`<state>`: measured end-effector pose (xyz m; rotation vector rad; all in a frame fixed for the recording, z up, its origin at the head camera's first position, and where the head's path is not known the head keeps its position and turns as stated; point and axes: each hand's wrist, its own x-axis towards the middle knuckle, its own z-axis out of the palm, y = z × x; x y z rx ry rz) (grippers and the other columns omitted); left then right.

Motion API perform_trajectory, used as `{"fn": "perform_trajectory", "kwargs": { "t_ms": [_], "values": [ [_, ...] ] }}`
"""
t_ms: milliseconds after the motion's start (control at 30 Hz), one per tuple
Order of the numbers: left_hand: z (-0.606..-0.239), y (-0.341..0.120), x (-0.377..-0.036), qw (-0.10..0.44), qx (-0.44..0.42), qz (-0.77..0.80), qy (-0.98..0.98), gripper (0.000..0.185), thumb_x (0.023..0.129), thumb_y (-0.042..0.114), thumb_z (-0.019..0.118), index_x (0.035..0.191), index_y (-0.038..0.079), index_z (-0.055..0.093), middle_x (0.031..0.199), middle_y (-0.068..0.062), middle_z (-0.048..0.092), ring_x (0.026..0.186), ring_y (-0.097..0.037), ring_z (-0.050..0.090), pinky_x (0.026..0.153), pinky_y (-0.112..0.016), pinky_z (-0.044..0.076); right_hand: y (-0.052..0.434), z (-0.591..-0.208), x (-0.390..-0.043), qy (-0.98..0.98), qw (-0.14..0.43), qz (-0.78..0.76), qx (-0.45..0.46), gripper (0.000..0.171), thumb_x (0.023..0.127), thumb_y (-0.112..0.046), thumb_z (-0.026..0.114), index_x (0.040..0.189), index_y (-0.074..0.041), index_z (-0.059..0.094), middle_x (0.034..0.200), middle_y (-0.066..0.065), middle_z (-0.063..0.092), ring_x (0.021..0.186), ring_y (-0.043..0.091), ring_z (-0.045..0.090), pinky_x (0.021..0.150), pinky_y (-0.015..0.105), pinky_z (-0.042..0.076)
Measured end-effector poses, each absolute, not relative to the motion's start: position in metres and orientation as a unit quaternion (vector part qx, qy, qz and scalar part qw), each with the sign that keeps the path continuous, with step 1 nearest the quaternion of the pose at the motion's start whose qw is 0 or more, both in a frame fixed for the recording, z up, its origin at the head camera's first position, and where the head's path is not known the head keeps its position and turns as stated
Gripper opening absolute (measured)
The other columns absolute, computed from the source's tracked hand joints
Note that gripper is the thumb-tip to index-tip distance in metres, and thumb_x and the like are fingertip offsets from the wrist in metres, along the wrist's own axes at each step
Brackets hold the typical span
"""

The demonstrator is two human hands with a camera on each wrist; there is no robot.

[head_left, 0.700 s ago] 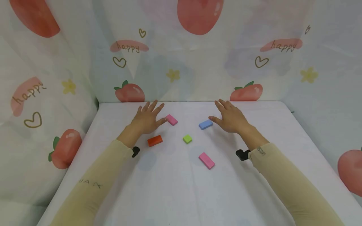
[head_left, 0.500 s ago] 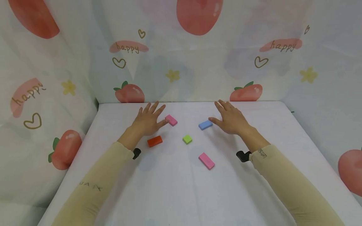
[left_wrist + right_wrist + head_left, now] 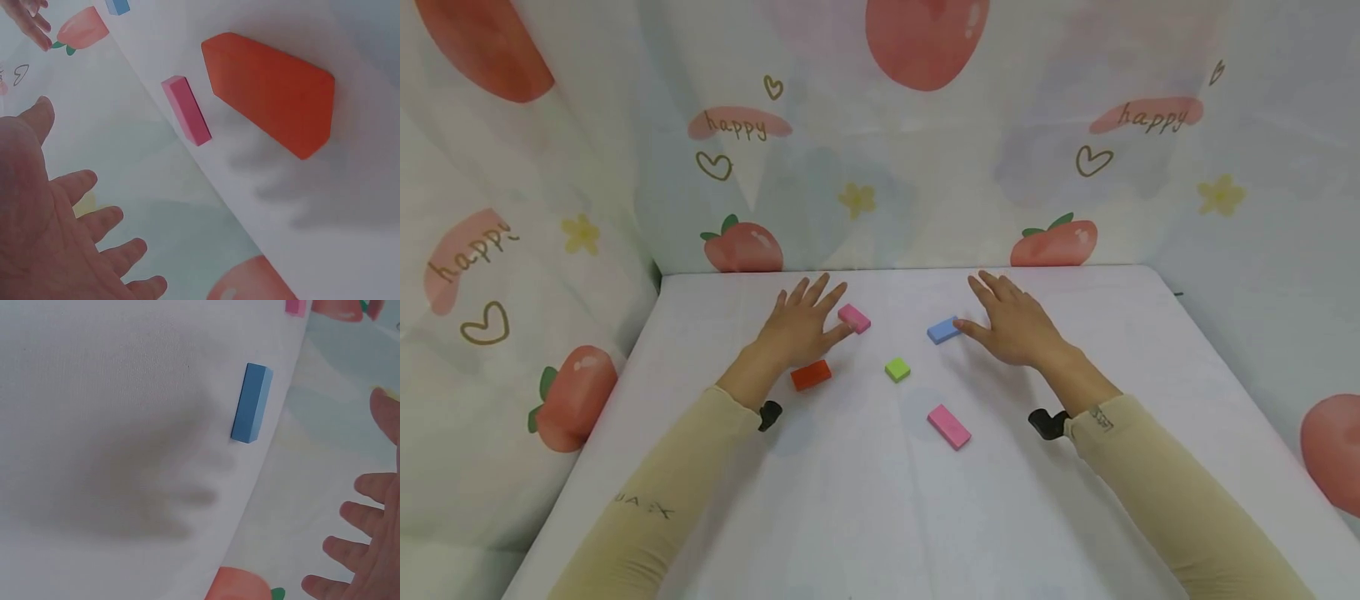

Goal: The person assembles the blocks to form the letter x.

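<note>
Two blocks (pink (image 3: 854,318), blue (image 3: 943,330)) beside fingers (image 3: 837,332)

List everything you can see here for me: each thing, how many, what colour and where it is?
Pink blocks: 2, pink; far pink block by the left fingertips, near pink block toward the front of the table.
Orange block: 1, orange-red; just below the left hand.
Green block: 1, lime green; middle, between the hands.
Blue block: 1, blue; at the right hand's thumb.
Table: 1, white cloth cover.
Backdrop: 1, pale cloth with strawberries, hearts, "happy"; behind and at both sides.
Wrist cameras: 2, black; under each wrist.
Left hand: fingers spread, above the table, holding nothing.
Right hand: fingers spread, holding nothing.
Sleeves: 2, beige.
</note>
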<state>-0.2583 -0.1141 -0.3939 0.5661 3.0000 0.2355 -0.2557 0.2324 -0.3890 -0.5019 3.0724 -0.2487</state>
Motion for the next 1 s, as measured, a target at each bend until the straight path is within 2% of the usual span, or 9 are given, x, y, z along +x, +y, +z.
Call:
{"fn": "perform_trajectory", "kwargs": {
  "t_ms": [233,500,667,833,1000],
  "values": [
    [-0.398,-0.109,-0.255,0.040,0.195,0.082,0.977,0.077,0.094,0.066,0.036,0.156,0.028,0.011,0.164,-0.005,0.011,0.150,-0.036,0.008,0.118,-0.059,0.009,0.229,-0.391,-0.249,0.983,0.015,-0.095,-0.159,0.085,0.093,-0.060,0.049,0.156,-0.015,0.014,0.162,0.011,0.014,0.148,0.039,0.013,0.117,0.058,0.016],
    [-0.402,-0.101,-0.252,0.049,0.195,0.109,0.973,0.078,0.093,0.068,0.036,0.156,0.028,0.013,0.163,-0.003,0.014,0.151,-0.032,0.009,0.119,-0.056,0.010,0.228,-0.396,-0.242,0.980,0.013,-0.106,-0.166,0.084,0.092,-0.063,0.046,0.156,-0.016,0.017,0.162,0.011,0.017,0.148,0.037,0.014,0.116,0.057,0.018],
    [-0.405,-0.099,-0.250,0.036,0.207,0.138,0.968,0.077,0.093,0.067,0.039,0.156,0.027,0.017,0.162,-0.005,0.018,0.150,-0.032,0.014,0.119,-0.056,0.012,0.224,-0.397,-0.237,0.978,0.016,-0.119,-0.170,0.083,0.093,-0.062,0.046,0.156,-0.016,0.018,0.162,0.010,0.017,0.148,0.037,0.014,0.116,0.059,0.018],
    [-0.411,-0.095,-0.248,0.020,0.212,0.171,0.962,0.076,0.093,0.063,0.044,0.155,0.026,0.022,0.160,-0.004,0.022,0.148,-0.030,0.021,0.119,-0.051,0.018,0.220,-0.396,-0.229,0.976,0.011,-0.137,-0.170,0.082,0.092,-0.066,0.044,0.155,-0.018,0.022,0.161,0.009,0.020,0.147,0.037,0.018,0.115,0.059,0.021],
    [-0.419,-0.087,-0.247,0.025,0.197,0.213,0.957,0.071,0.093,0.060,0.050,0.152,0.026,0.030,0.156,-0.003,0.031,0.145,-0.026,0.029,0.116,-0.045,0.028,0.215,-0.395,-0.219,0.974,0.013,-0.152,-0.170,0.080,0.091,-0.064,0.048,0.154,-0.020,0.025,0.159,0.010,0.025,0.144,0.037,0.024,0.112,0.060,0.025]
  ]
}}
